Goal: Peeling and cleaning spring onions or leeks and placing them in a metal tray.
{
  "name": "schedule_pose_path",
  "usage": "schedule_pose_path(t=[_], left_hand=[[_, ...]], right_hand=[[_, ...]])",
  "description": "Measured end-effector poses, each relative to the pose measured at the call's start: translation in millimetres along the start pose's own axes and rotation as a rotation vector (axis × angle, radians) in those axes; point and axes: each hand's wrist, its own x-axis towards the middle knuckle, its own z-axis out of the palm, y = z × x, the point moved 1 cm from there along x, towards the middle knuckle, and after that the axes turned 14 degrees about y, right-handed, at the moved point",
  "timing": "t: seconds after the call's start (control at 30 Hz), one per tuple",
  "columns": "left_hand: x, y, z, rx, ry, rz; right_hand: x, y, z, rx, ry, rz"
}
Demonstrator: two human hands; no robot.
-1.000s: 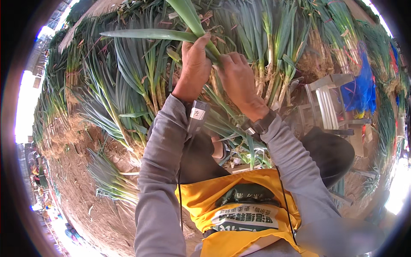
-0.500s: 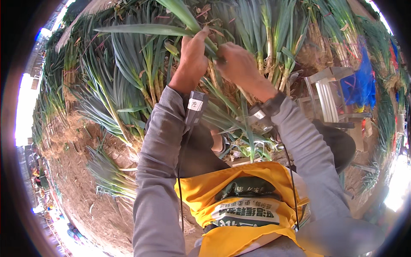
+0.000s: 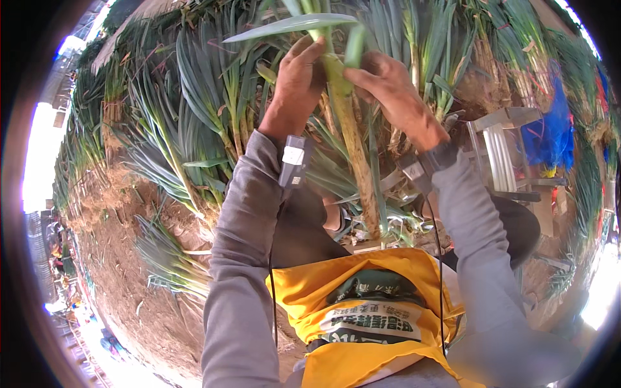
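A large green onion (image 3: 354, 145) hangs in front of me, its pale, soil-stained stalk pointing down towards my lap and its leaves up. My left hand (image 3: 299, 81) is closed around it where the leaves begin. On the other side of the stalk, my right hand (image 3: 393, 87) pinches a green leaf (image 3: 355, 46) of the onion, thumb against the stalk. That leaf is blurred and stands away from the stem. Another long leaf (image 3: 284, 27) sticks out to the left above my left hand.
Bundles of green onions (image 3: 200, 84) lie along the far side and the left. A smaller bunch (image 3: 171, 258) rests on the bare soil. At right stand a metal stool (image 3: 501, 145) and a blue plastic bag (image 3: 550, 132). Leaf scraps (image 3: 404, 226) litter the ground by my feet.
The green onion has swung more upright and its stalk now shows below my hands. My right hand has moved right, away from the left, with a leaf between its fingers.
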Motion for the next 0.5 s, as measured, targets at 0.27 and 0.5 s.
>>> schedule_pose_path(t=[0.27,0.5], left_hand=[[-3,2,17,-0.023,0.117,0.090],[1,13,3,-0.083,0.122,0.181]], right_hand=[[-77,28,-5,0.546,0.070,0.107],[-94,42,-15,0.484,0.007,0.149]])
